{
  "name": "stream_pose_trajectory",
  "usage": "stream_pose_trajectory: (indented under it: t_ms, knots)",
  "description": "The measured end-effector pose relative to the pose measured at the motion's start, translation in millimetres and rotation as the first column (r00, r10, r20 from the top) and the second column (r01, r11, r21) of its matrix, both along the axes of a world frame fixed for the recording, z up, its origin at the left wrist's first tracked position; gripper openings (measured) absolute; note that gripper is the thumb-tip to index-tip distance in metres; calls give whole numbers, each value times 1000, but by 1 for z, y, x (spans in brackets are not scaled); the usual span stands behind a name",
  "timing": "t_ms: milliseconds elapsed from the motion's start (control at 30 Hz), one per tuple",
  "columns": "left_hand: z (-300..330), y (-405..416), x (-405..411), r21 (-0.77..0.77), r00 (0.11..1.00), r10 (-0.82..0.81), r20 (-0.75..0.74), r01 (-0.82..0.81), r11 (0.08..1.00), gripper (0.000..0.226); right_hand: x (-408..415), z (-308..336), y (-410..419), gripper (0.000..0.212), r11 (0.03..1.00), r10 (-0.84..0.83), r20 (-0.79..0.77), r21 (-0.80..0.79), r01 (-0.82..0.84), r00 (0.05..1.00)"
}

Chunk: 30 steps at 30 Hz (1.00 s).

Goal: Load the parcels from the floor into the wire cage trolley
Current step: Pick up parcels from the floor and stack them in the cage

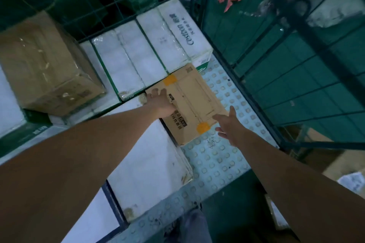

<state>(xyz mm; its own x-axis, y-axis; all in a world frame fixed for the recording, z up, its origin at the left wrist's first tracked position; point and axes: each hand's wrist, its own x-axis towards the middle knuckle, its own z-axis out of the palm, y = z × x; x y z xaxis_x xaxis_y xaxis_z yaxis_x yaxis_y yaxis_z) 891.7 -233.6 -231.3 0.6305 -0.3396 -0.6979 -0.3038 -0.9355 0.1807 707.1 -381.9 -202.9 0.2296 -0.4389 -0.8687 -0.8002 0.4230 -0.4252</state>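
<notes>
On studded trolley floor [217, 163]: brown parcel [189, 102] flat, long axis diagonal.

The brown cardboard parcel [194, 102] lies flat and turned at an angle on the studded floor of the wire cage trolley [221, 156]. It has two orange tape patches and dark printed text. One corner touches the white wrapped parcels [138, 59] standing behind it.
</notes>
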Motion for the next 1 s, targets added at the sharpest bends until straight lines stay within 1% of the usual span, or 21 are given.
stream_pose_trajectory:
  t_ms: [67, 100, 167, 233, 300, 333, 400, 500, 567, 667, 800, 900, 1000]
  knots:
    - [46, -5, -26, -72, 999, -16, -47, 13, 997, 84, -8, 45, 7, 85, 999, -30, 53, -14, 30, 998]
    - [85, -7, -43, -113, 997, -33, -67, 26, 993, 83, -20, 85, 12, 83, 999, -44, 76, -13, 45, 996]
    - [112, -11, -62, -136, 994, -9, -108, -5, 991, 84, -28, 114, 22, 79, 999, -35, 110, 18, 33, 993]
    - [175, -9, -95, -153, 988, -61, -145, 38, 988, 86, -57, 182, 36, 76, 996, -88, 141, 43, 83, 986]
    - [211, -10, -119, -202, 983, -53, -175, 17, 979, 89, -79, 221, 51, 74, 994, -108, 167, 27, 105, 980]
    - [239, -10, -140, -235, 978, -82, -192, 35, 971, 89, -104, 248, 58, 74, 986, -168, 176, 32, 165, 970]
    - [268, -10, -166, -287, 974, -73, -213, 9, 958, 89, -131, 276, 73, 72, 980, -200, 171, 44, 196, 965]
    - [312, -14, -210, -354, 959, -126, -253, 30, 935, 86, -183, 316, 87, 70, 962, -272, 155, 26, 271, 950]
    - [328, -20, -234, -401, 951, -172, -259, 56, 914, 84, -212, 332, 93, 70, 954, -295, 159, -2, 299, 942]
    - [357, -26, -283, -443, 925, -232, -303, 79, 893, 80, -267, 352, 97, 71, 916, -391, 146, -33, 399, 909]
    - [375, -43, -335, -486, 891, -313, -328, 125, 865, 82, -324, 365, 92, 63, 863, -482, 128, -101, 495, 867]
    - [380, -57, -361, -498, 866, -346, -362, 134, 857, 83, -355, 370, 80, 58, 843, -509, 128, -127, 523, 851]
    - [382, -76, -392, -481, 841, -389, -377, 181, 858, 83, -386, 374, 64, 58, 820, -544, 150, -115, 561, 826]
